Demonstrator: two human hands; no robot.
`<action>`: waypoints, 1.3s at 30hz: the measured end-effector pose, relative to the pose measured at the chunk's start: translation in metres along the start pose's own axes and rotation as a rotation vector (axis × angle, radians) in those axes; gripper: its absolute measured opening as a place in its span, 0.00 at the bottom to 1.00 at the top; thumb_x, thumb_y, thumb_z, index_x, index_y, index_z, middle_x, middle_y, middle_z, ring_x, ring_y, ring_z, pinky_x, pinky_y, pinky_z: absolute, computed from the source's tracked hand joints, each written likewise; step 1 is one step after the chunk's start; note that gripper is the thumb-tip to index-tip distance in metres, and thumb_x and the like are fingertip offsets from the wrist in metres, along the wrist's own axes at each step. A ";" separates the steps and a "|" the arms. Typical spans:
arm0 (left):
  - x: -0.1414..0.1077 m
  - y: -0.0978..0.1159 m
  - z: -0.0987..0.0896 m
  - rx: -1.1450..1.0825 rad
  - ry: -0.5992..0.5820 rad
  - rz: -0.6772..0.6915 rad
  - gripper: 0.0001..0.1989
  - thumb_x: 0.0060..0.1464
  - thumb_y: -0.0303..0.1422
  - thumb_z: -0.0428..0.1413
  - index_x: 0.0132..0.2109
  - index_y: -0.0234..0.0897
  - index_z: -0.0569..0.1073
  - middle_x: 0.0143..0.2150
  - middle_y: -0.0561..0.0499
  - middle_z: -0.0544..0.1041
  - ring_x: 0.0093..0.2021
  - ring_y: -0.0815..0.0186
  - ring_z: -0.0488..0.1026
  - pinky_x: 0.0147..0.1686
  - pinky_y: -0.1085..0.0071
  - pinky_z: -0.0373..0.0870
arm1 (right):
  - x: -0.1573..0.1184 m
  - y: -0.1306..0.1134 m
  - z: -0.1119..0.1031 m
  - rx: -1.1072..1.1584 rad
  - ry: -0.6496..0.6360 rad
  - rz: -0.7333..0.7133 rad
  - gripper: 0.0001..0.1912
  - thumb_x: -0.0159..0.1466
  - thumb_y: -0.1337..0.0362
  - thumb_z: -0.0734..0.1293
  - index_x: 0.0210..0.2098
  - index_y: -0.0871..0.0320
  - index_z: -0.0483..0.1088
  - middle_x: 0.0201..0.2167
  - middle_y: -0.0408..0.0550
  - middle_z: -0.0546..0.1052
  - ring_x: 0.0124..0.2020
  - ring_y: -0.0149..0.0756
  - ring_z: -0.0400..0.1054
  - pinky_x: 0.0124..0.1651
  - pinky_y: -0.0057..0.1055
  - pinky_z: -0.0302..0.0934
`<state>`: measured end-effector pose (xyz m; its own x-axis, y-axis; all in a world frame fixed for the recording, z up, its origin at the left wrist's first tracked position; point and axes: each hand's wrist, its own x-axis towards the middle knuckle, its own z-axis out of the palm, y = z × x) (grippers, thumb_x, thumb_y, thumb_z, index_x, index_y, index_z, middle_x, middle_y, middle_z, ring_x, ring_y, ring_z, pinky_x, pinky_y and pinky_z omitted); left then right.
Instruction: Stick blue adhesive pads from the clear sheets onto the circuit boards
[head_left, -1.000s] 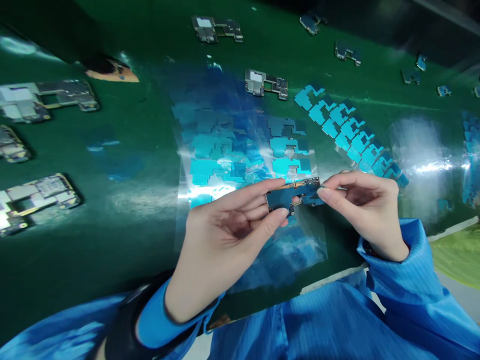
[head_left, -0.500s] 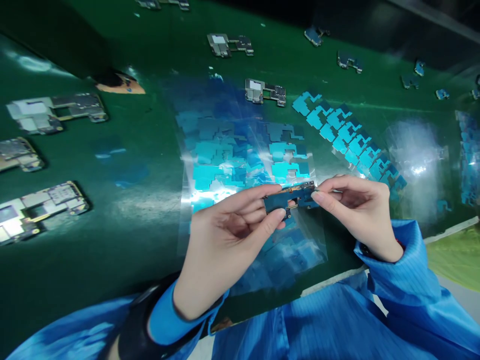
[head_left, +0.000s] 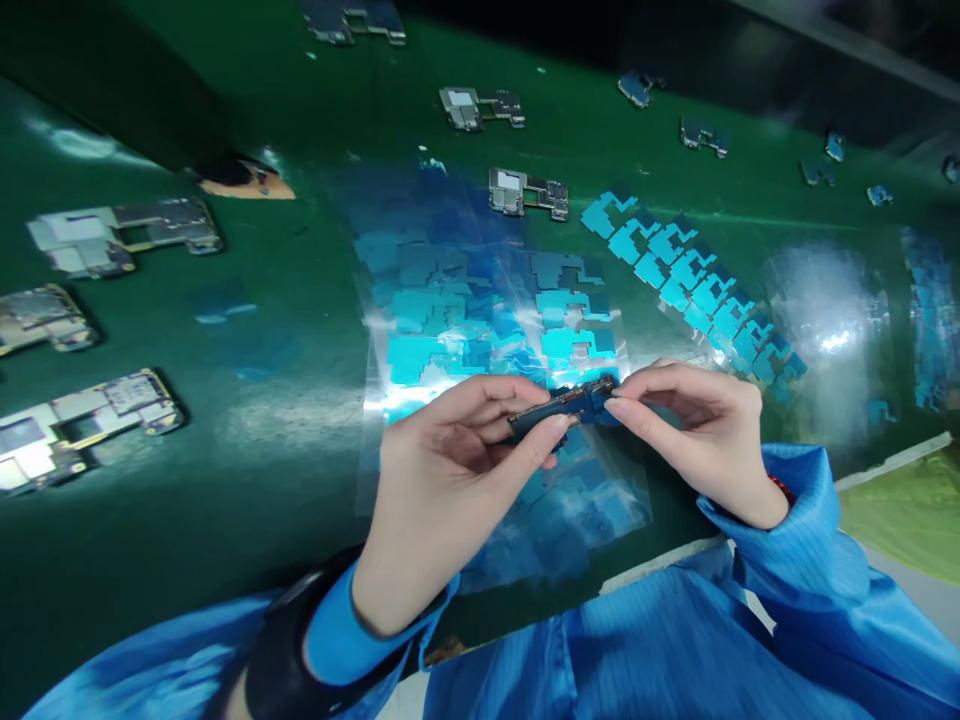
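A small dark circuit board (head_left: 559, 405) is held over the sheets near the table's front, tilted with its edge toward me. My left hand (head_left: 457, 480) grips its left part between thumb and fingers. At its right end, my right hand (head_left: 694, 425) has thumb and forefinger pinched on the board's corner. Beneath and behind the board lie clear sheets bearing bright blue cut film pieces (head_left: 420, 310). A further slanted strip of blue film pieces (head_left: 697, 285) lies to the right.
Several boards lie at the left, one being a silver and black board (head_left: 127, 237). Farther back are a board (head_left: 528, 193) and another (head_left: 481, 108). A dark post (head_left: 150, 90) stands at the upper left of the green table (head_left: 285, 500).
The board has tilted, now showing more of its edge and less of its flat face. It and my right hand have shifted slightly left. The view has moved a little.
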<state>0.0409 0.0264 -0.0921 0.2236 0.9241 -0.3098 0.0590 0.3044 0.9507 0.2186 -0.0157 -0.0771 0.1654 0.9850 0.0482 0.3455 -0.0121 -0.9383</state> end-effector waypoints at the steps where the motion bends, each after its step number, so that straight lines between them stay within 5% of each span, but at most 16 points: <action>1: 0.000 0.000 0.000 0.001 0.003 0.011 0.08 0.46 0.32 0.66 0.33 0.38 0.76 0.28 0.56 0.79 0.27 0.68 0.79 0.27 0.76 0.81 | 0.000 0.000 0.000 -0.005 -0.005 -0.011 0.00 0.59 0.68 0.72 0.31 0.58 0.77 0.30 0.45 0.80 0.31 0.31 0.75 0.37 0.27 0.73; 11: -0.002 0.003 -0.003 0.040 -0.087 0.050 0.06 0.51 0.32 0.63 0.33 0.42 0.72 0.33 0.55 0.81 0.31 0.66 0.80 0.24 0.76 0.79 | 0.000 0.001 0.001 -0.043 -0.044 -0.035 0.01 0.60 0.68 0.71 0.32 0.58 0.76 0.30 0.45 0.80 0.31 0.31 0.74 0.38 0.28 0.72; 20: -0.001 0.001 0.000 0.040 -0.020 0.033 0.10 0.46 0.31 0.65 0.28 0.40 0.69 0.30 0.55 0.81 0.31 0.67 0.79 0.23 0.77 0.75 | 0.000 0.000 0.004 -0.107 -0.048 -0.131 0.02 0.61 0.69 0.71 0.31 0.59 0.75 0.29 0.44 0.80 0.30 0.30 0.74 0.36 0.26 0.71; 26: 0.002 0.005 -0.001 -0.031 -0.016 -0.029 0.09 0.45 0.30 0.65 0.28 0.40 0.71 0.29 0.55 0.80 0.25 0.70 0.74 0.18 0.78 0.75 | 0.003 0.006 0.000 -0.325 0.077 -0.270 0.02 0.60 0.68 0.72 0.33 0.58 0.75 0.27 0.44 0.79 0.29 0.31 0.73 0.36 0.29 0.70; 30: 0.002 0.006 -0.002 -0.085 -0.024 -0.046 0.08 0.44 0.31 0.66 0.32 0.40 0.73 0.28 0.53 0.80 0.23 0.68 0.74 0.18 0.76 0.77 | 0.004 0.010 -0.003 -0.230 0.088 -0.118 0.01 0.62 0.67 0.70 0.34 0.58 0.76 0.30 0.43 0.81 0.31 0.29 0.75 0.39 0.27 0.71; 35: 0.003 0.004 -0.006 -0.158 -0.069 -0.008 0.08 0.47 0.30 0.63 0.38 0.40 0.77 0.34 0.50 0.82 0.30 0.62 0.80 0.22 0.74 0.79 | 0.006 0.011 -0.004 0.076 -0.068 0.121 0.07 0.65 0.63 0.68 0.34 0.58 0.77 0.28 0.42 0.81 0.29 0.28 0.77 0.35 0.23 0.73; 39: 0.003 0.001 -0.010 -0.222 -0.116 0.013 0.10 0.50 0.28 0.59 0.41 0.42 0.79 0.37 0.53 0.83 0.28 0.68 0.78 0.26 0.76 0.80 | 0.008 0.010 -0.004 0.230 -0.135 0.227 0.09 0.63 0.59 0.70 0.35 0.58 0.78 0.28 0.43 0.82 0.31 0.31 0.79 0.38 0.27 0.75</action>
<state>0.0319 0.0322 -0.0920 0.3338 0.8995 -0.2820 -0.1571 0.3481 0.9242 0.2274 -0.0090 -0.0850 0.0855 0.9758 -0.2014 0.0938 -0.2091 -0.9734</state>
